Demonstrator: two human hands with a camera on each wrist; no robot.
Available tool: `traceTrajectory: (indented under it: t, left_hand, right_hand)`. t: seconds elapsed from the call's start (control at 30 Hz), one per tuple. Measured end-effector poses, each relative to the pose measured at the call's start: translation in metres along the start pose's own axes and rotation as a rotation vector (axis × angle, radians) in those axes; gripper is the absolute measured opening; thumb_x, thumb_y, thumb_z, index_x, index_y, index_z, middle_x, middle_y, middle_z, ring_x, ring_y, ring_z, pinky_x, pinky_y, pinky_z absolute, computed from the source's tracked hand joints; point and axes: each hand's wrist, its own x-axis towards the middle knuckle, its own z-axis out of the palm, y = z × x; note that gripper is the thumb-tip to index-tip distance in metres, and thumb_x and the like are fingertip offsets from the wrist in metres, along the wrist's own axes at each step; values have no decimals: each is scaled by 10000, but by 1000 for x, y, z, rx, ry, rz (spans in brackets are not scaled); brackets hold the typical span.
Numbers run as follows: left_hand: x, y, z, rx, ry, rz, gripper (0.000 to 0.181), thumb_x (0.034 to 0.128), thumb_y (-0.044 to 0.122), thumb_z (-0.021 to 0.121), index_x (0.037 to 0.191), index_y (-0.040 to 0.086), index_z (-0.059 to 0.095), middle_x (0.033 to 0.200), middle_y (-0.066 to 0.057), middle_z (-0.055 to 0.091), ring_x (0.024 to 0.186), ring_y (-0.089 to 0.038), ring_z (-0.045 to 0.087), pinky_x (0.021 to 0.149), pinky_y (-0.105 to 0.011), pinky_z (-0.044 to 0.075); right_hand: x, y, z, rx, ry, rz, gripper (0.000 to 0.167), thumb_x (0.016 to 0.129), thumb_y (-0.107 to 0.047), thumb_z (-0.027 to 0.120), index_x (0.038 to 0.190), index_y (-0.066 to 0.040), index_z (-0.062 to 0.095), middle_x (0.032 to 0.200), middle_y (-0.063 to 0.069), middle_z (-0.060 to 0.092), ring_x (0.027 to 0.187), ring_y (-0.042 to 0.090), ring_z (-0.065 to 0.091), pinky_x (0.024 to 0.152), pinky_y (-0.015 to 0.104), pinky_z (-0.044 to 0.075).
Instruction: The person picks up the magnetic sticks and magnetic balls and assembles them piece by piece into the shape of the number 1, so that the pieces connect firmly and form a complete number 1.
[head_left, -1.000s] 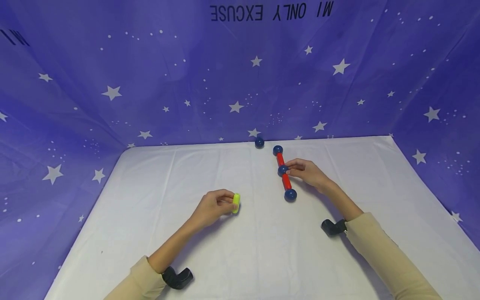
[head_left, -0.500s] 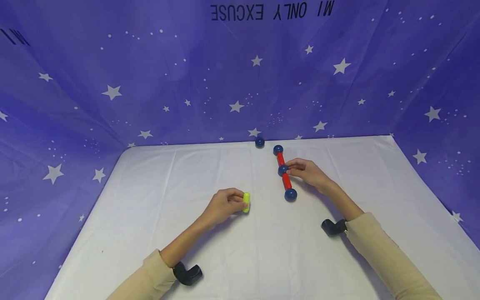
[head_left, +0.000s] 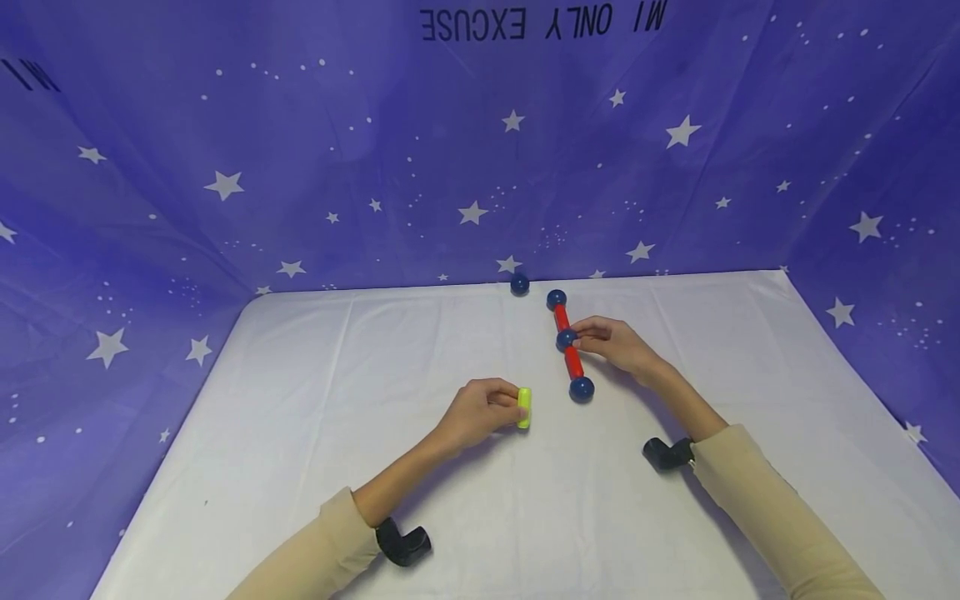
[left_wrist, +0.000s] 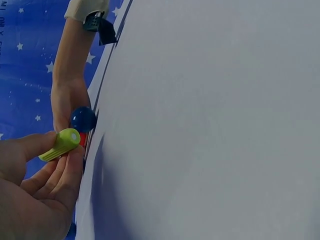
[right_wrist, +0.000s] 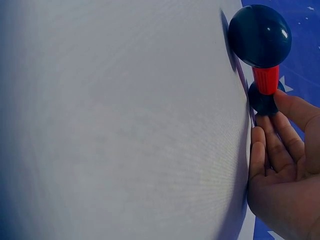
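Observation:
My left hand (head_left: 480, 412) pinches a short yellow-green rod (head_left: 524, 407) between thumb and fingers, held upright just left of the ball-and-rod chain. In the left wrist view the ribbed rod (left_wrist: 61, 145) shows a small pale disc in its end. The chain is a straight line of blue balls joined by red rods (head_left: 573, 363). Its middle ball (head_left: 566, 340) is pinched by my right hand (head_left: 617, 345), which comes from the right. The near end ball (head_left: 581, 389) lies closest to the yellow-green rod, a gap between them. The far end ball (head_left: 556, 299) points toward the backdrop.
A loose blue ball (head_left: 520, 285) sits at the back edge of the white-covered table (head_left: 360, 350), against the purple starry backdrop (head_left: 420, 150). Black wrist devices (head_left: 403, 543) hang at both cuffs, close to the cloth.
My left hand has moved right with the yellow-green rod, nearing the chain. My right hand and the chain have stayed in place.

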Motion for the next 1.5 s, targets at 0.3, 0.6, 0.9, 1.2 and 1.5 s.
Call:
traceTrajectory:
  t: [0.3, 0.6, 0.9, 1.2, 1.5]
  left_hand:
    - [7, 1, 17, -26, -26, -3, 282, 856, 115, 780, 1095, -12, 701, 896, -25, 728, 797, -129, 687, 694, -287, 572]
    - [11, 4, 32, -82, -39, -6, 284, 841, 96, 788, 1078, -34, 701, 886, -56, 737, 778, -142, 700, 690, -303, 580]
    - [13, 8, 44, -86, -53, 11, 250, 827, 83, 799, 1036, -25, 716, 832, -28, 743, 724, -92, 685, 639, -222, 547]
    - [14, 10, 56, -88, -48, 9, 236, 821, 82, 808, 1015, -18, 719, 807, -20, 740, 707, -74, 678, 638, -197, 533]
    - [14, 13, 64, -86, -46, 1, 213, 817, 75, 813, 987, -14, 720, 774, -12, 734, 689, -97, 680, 627, -198, 532]
  right_hand:
    - [1, 0, 1, -11, 6, 0, 368, 948, -199, 707, 1277, -48, 639, 1231, 163, 652, 1183, 325, 558, 1065, 523, 368]
    - [1, 1, 1, 1, 6, 5, 358, 951, -174, 699, 1280, -47, 638, 1250, 174, 643, 1197, 339, 552, 1072, 537, 358]
    - [-1, -1, 2, 9, -1, -13, 362, 949, -151, 695, 1281, -23, 626, 1258, 190, 634, 1207, 352, 552, 1074, 537, 356]
    - [-1, 0, 1, -1, 5, -7, 364, 945, -172, 705, 1275, -38, 635, 1265, 182, 634, 1215, 347, 550, 1076, 537, 357]
    - [0, 0, 1, 2, 3, -16, 362, 952, -156, 695, 1282, -25, 625, 1248, 183, 644, 1205, 344, 559, 1079, 533, 359]
